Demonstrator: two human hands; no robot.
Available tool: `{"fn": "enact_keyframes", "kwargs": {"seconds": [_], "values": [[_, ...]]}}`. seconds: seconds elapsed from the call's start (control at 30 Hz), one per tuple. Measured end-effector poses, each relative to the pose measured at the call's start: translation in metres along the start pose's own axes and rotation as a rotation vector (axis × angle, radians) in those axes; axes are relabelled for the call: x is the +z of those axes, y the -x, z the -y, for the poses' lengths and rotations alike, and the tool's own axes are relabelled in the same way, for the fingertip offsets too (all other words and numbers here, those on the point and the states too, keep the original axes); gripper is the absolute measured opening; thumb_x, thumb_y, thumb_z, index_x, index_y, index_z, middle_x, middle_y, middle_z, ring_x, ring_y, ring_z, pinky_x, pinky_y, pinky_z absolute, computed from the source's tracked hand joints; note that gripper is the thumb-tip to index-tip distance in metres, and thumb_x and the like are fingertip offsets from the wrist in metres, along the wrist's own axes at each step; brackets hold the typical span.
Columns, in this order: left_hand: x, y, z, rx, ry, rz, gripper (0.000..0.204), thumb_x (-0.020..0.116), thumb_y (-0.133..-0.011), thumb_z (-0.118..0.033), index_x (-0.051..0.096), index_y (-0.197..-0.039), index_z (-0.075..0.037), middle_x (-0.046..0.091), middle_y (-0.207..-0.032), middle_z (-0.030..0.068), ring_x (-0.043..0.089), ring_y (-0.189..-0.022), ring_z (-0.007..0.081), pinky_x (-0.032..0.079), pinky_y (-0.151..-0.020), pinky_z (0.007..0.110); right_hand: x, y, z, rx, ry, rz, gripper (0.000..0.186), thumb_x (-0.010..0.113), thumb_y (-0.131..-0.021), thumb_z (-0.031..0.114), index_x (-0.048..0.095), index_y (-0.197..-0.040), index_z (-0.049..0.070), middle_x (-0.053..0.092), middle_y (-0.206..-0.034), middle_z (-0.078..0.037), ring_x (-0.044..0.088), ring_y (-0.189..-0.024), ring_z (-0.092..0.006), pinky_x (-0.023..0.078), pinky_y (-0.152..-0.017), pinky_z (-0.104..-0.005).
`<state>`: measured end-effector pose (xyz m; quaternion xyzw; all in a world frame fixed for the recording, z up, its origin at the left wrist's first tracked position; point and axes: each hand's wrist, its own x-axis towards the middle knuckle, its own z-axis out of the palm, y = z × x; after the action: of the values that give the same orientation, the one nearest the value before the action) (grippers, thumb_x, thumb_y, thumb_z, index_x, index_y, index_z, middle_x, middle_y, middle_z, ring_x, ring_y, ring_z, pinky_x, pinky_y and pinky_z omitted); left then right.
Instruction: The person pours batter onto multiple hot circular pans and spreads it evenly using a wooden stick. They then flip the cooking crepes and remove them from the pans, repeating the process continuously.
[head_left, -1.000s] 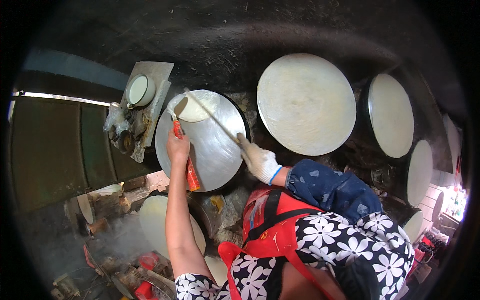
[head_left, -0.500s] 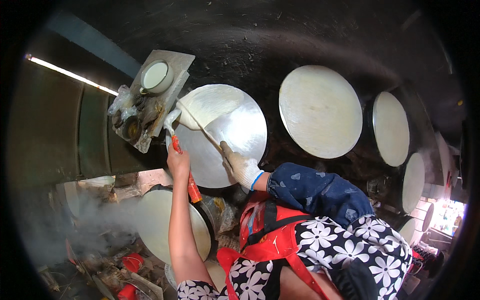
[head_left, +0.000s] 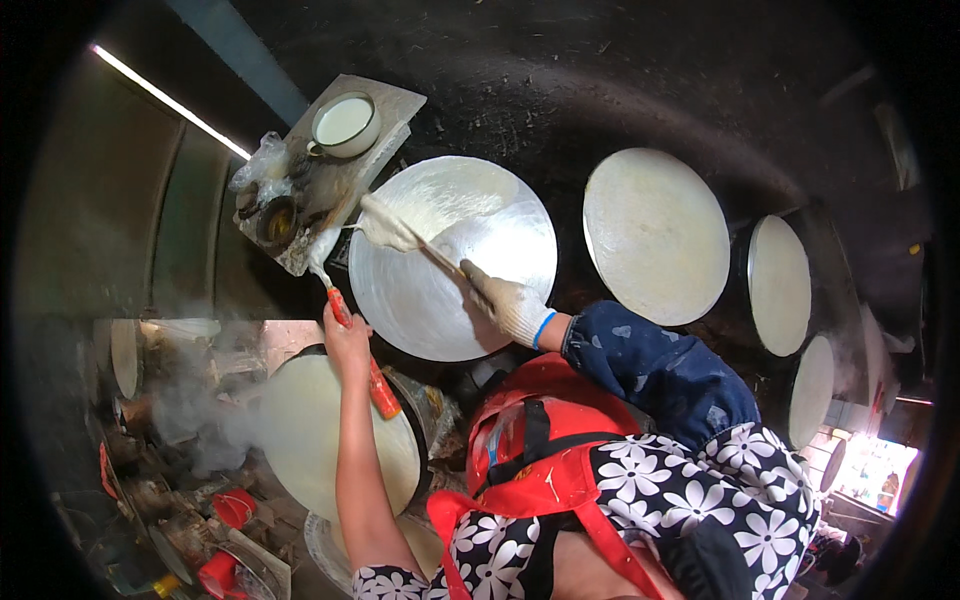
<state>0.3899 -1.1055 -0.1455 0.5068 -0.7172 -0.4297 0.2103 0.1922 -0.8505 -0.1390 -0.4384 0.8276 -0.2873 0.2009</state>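
My bare left hand (head_left: 347,348) is closed round a red-handled tool (head_left: 380,388); batter coats its head, so its exact kind is unclear. That head is beside the griddle's left edge. My right hand (head_left: 512,308), in a white knit glove, grips a thin wooden batter spreader (head_left: 440,259) over the round griddle (head_left: 440,325). A thick lump of batter (head_left: 388,224) clings to the spreader's far end, at the griddle's upper left. Pale batter (head_left: 455,185) covers the far part of the griddle, while bare shiny metal shows on the near part.
A board (head_left: 390,105) at the far left holds a mug of white liquid (head_left: 345,122), a plastic bag (head_left: 265,165) and a dark bowl (head_left: 277,222). Batter-covered griddles stand at right (head_left: 656,236) and near left (head_left: 340,430). Steam rises at left; red containers (head_left: 235,508) lie below.
The spreader's end has swept toward the griddle's upper left, gathering batter into a lump. The red-handled tool's head has moved down and left, off the griddle. The whole view has shifted slightly.
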Motion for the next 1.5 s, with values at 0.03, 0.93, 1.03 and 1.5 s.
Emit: {"fn": "enact_keyframes", "kwargs": {"seconds": [0.03, 0.93, 1.03, 1.5], "values": [[0.005, -0.009, 0.005, 0.012, 0.02, 0.0, 0.058, 0.061, -0.094, -0.005, 0.052, -0.151, -0.008, 0.072, -0.107, 0.0135, 0.077, -0.071, 0.0224, 0.061, -0.064, 0.038, -0.008, 0.007, 0.0, -0.047, -0.061, 0.074, 0.053, 0.047, -0.113, 0.027, 0.039, -0.164, 0.018, 0.071, -0.107, -0.02, 0.072, -0.086, -0.0371, 0.056, -0.079, -0.049], [-0.055, 0.153, 0.031, 0.192, -0.388, 0.07, 0.068, 0.065, -0.093, 0.001, 0.047, -0.158, -0.004, 0.063, -0.142, 0.0275, 0.065, -0.124, 0.044, 0.053, -0.105, 0.048, -0.042, -0.017, 0.01, -0.319, 0.197, 0.122, 0.046, 0.052, -0.11, 0.021, 0.046, -0.153, 0.006, 0.07, -0.089, -0.029, 0.071, -0.08, -0.0483, 0.054, -0.07, -0.0551], [-0.057, 0.165, 0.042, 0.185, -0.328, 0.066, 0.067, 0.063, -0.09, 0.003, 0.051, -0.156, -0.004, 0.066, -0.136, 0.028, 0.067, -0.12, 0.0434, 0.054, -0.102, 0.046, -0.046, -0.021, 0.021, -0.453, 0.197, 0.253, 0.042, 0.052, -0.11, 0.023, 0.05, -0.149, 0.005, 0.071, -0.089, -0.027, 0.071, -0.079, -0.0471, 0.054, -0.07, -0.0536], [-0.041, 0.235, 0.049, 0.067, -0.079, 0.225, 0.06, 0.064, -0.09, 0.0, 0.059, -0.149, -0.003, 0.074, -0.114, 0.0208, 0.072, -0.095, 0.0292, 0.056, -0.091, 0.037, -0.056, -0.022, -0.028, -0.337, 0.248, 0.344, 0.049, 0.048, -0.112, 0.028, 0.046, -0.16, 0.022, 0.071, -0.097, -0.023, 0.073, -0.084, -0.0407, 0.057, -0.073, -0.0479]]}}
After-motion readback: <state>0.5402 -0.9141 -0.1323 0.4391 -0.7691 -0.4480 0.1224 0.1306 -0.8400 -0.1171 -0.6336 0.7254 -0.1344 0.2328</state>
